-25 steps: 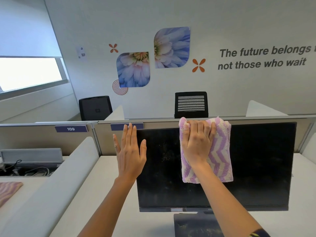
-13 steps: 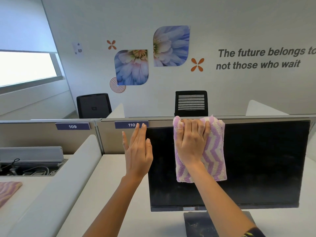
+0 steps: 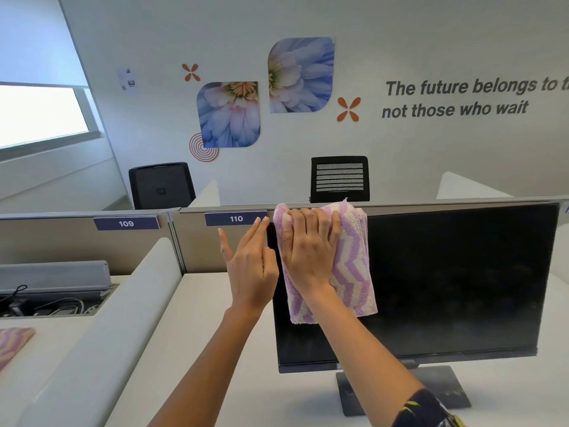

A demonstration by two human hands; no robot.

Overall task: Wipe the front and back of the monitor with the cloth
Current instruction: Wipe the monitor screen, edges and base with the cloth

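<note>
**Office cubicle: the wipe has reached the upper left corner**

On the white bench [image 3: 197,334] stands the black flat-panel monitor [image 3: 446,282]. Your right hand [image 3: 308,254], fingers bent over the purple-and-white zigzag terry cloth [image 3: 354,272], presses it to the screen, having slid over from mid-top. Your left hand [image 3: 249,272], fingers straight and holding nothing, has closed on the left edge. Most of the front, and the back, likely remain.

- We have a single view, worn on the head, facing forward and slightly down toward the far wall [image 3: 431,41].
- We sit near: the right hand [image 3: 308,257] gripping the cloth [image 3: 354,272] on the monitor [image 3: 462,272] lies at arm's reach, mid-frame.
- Left of that grip shows the left hand [image 3: 251,272]; beyond it, the partition [image 3: 61,248].
</note>
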